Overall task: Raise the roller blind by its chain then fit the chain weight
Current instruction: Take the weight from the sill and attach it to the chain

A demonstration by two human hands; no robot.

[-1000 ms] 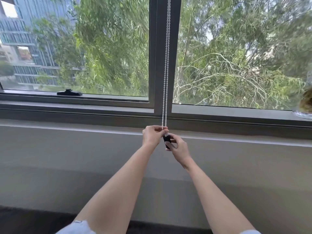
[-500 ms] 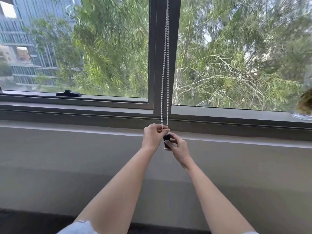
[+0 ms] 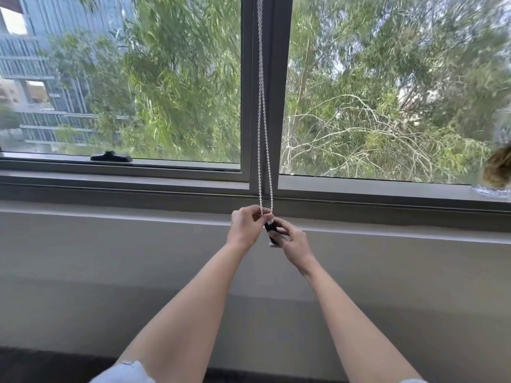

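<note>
A white bead chain [image 3: 263,111] hangs in two strands down the grey window mullion [image 3: 272,87]. My left hand [image 3: 246,226] pinches the chain's bottom loop just below the sill line. My right hand [image 3: 290,241] holds a small black chain weight [image 3: 270,229] directly under that loop, touching the left fingertips. Most of the weight is hidden by my fingers. The blind itself is out of view above.
A black window handle [image 3: 111,157] lies on the left frame. A glass dish with a brown tuft [image 3: 497,172] sits on the sill [image 3: 387,189] at the far right. A plain grey wall [image 3: 110,272] runs below.
The two chain strands have spread apart at the bottom. Both hands stay together at the chain's lower end, barely shifted.
</note>
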